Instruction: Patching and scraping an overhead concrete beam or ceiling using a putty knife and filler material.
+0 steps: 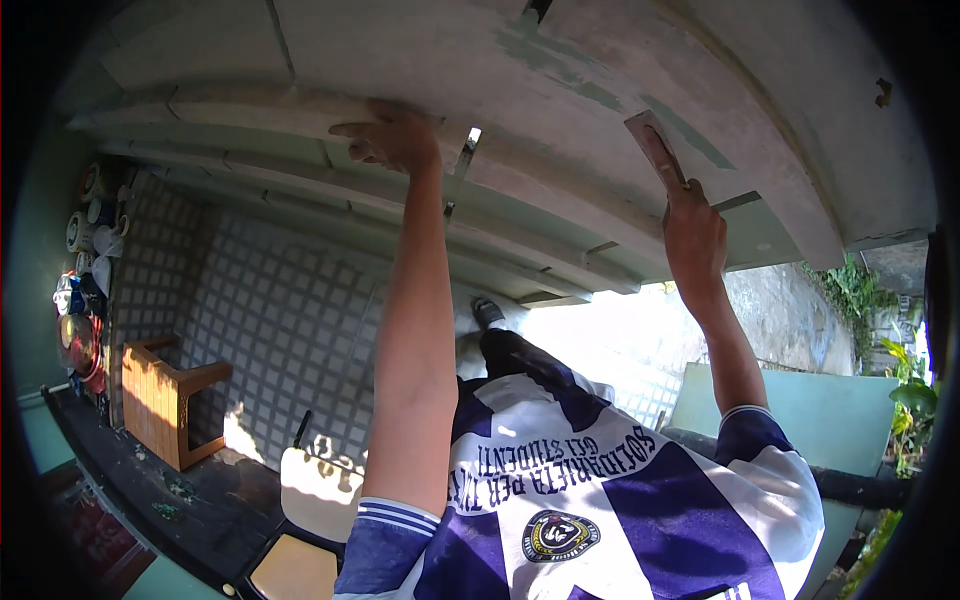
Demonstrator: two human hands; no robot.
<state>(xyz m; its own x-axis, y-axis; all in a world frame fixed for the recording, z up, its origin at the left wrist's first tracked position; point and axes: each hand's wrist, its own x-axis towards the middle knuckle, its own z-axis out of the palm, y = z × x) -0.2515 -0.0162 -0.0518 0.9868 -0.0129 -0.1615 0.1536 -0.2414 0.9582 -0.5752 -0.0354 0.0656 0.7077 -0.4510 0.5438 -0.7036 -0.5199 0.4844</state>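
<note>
Overhead spreads a pale ceiling panel (420, 55) with patches of grey-green filler (560, 70) and a slot-like gap. Raised in front of me on the right, my right hand (695, 235) is closed round the handle of a putty knife (655, 145). Its flat blade lies at the panel, beside a strip of grey-green filler (690, 130). My left hand (395, 140) reaches up to a long pale beam (250, 108) and rests against it with fingers apart. Some of its fingers are hard to make out in the shade.
More parallel beams (540, 250) run below the panel. A wooden stool (165, 400) and a chair (315, 490) stand lower left on the patterned floor (290, 270). Cans and bags (85, 290) line the left wall. Plants (905, 400) grow at the right, past a light green board (800, 405).
</note>
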